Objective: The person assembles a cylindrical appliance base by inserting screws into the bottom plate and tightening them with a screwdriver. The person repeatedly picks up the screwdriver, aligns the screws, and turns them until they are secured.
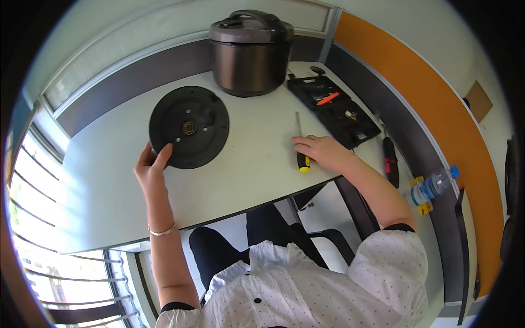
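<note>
A round black disc (188,104) is gripped at its lower left rim by my left hand (153,164), thumb on the face and fingers behind. Small holes and a coiled, spring-like metal part (189,128) show at its middle. It is tilted toward me above the left half of the table. To the right, my right hand (325,152) closes its fingers over a screwdriver (303,162) with a black and yellow handle. The shaft points away from me, and the tool appears to lie on the tabletop. Part of the handle is hidden under the fingers.
A brown electric cooker (250,68) stands at the back. An open black tool case (309,87) holds an orange-red tool (328,98). Farther right are a black and red handled tool (390,158) and a water bottle (429,188) lying by the orange partition (399,76).
</note>
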{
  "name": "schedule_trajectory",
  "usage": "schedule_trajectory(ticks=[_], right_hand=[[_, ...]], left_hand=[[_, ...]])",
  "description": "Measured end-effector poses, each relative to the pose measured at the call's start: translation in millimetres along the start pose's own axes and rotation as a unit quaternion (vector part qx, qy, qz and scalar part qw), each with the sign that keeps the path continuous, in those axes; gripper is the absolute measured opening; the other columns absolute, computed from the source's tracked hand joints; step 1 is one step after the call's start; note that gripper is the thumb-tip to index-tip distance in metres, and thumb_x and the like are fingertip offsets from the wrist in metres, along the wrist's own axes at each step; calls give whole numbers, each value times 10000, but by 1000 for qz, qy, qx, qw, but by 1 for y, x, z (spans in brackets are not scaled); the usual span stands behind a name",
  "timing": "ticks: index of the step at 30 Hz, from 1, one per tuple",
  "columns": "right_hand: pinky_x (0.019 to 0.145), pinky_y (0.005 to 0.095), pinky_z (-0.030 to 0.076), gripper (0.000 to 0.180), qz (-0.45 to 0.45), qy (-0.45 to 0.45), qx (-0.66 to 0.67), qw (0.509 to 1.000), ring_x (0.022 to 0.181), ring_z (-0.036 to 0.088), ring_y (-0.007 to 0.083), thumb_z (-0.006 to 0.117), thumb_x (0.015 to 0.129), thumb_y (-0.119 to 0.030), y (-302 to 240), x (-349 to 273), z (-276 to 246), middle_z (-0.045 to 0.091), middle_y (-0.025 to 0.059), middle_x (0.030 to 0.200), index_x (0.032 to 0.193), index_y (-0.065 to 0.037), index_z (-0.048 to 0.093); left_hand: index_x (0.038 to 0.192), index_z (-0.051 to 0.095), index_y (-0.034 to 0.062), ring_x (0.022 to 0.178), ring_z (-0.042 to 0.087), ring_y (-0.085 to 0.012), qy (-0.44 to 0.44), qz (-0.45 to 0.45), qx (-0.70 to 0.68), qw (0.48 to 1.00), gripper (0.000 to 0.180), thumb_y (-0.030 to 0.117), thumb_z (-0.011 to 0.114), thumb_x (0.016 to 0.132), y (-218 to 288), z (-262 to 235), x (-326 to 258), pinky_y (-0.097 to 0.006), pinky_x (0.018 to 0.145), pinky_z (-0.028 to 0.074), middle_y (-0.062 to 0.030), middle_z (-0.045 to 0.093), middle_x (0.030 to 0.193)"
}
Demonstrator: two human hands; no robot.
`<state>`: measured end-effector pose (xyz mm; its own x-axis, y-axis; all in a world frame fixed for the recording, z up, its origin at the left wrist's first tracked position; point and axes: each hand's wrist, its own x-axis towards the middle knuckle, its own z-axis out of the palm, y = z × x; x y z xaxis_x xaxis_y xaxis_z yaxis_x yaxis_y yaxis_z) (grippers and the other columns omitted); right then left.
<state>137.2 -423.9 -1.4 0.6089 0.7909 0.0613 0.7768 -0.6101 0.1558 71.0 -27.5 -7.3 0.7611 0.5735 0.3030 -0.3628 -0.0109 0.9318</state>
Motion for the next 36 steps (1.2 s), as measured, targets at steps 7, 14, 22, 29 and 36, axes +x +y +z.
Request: schedule_trajectory(ticks=[7,14,22,29,36], right_hand=[[876,314,529,344,110,439,217,865,959,679,225,695,749,64,-23,6,-4,659,163,1151,1047,-35,555],[655,360,578,275,-52,479,473,738,756,662,285,610,855,-10,-102,20,-70,565,257,1183,1089,-92,490],[679,393,620,355,-142,405,495,755,881,687,353,640,761,86,-168,31,-69,547,311,1202,1055,-27,478],[678,346,610,366,-130,423,468,765,787,710,312,647,752,99,-186,58,-61,593,291,1163,1054,-30,484],[677,348,612,346,-122,419,482,759,804,708,317,632,763,108,-189,59,-61,580,289,1177,1046,-24,484]], left_hand=[[1246,588,-72,701,555,-75,-29,-9,-18,999,651,134,842,684,1,4,0,-209,665,455,-26,639,802],[1263,575,-70,682,583,-89,-26,-27,34,999,756,231,858,631,3,-8,-1,-225,667,478,-40,644,767],[1252,590,-59,625,568,-80,-17,10,25,999,758,263,853,618,-7,-1,2,-224,616,467,-33,632,707],[1235,614,-38,608,565,-80,-11,6,52,999,746,283,853,605,-6,-3,0,-236,603,463,-28,627,678],[1267,575,-61,646,552,-70,-30,9,68,997,722,198,839,647,-7,-4,-1,-214,622,445,-14,622,724]])
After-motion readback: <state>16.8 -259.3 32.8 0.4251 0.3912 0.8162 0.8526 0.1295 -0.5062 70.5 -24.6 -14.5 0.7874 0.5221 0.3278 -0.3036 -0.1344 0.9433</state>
